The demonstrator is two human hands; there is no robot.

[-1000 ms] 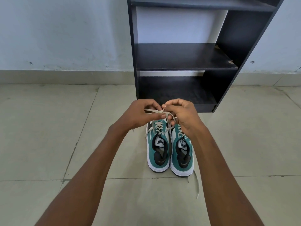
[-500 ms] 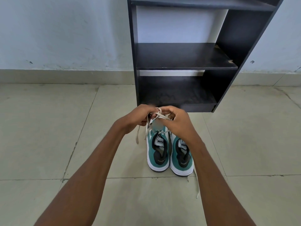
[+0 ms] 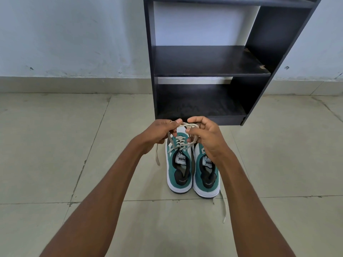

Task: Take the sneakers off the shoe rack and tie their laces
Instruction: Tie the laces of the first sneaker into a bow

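Two green and white sneakers stand side by side on the floor, toes toward the rack: the left sneaker (image 3: 179, 169) and the right sneaker (image 3: 206, 178). Above the left sneaker's toe, my left hand (image 3: 159, 133) and my right hand (image 3: 207, 135) each pinch a strand of its beige lace (image 3: 185, 125), which crosses in loops between them. One lace end hangs down at the left. My right hand hides the front of the right sneaker, whose loose lace end (image 3: 223, 206) trails on the floor.
A black shoe rack (image 3: 209, 62) with bare shelves stands against the pale wall just beyond the sneakers. Beige floor tiles (image 3: 55, 145) spread on all sides.
Both hands lowered toward the left sneaker and then spread slightly apart, drawing the lace loops out between them. The sneakers have stayed in place.
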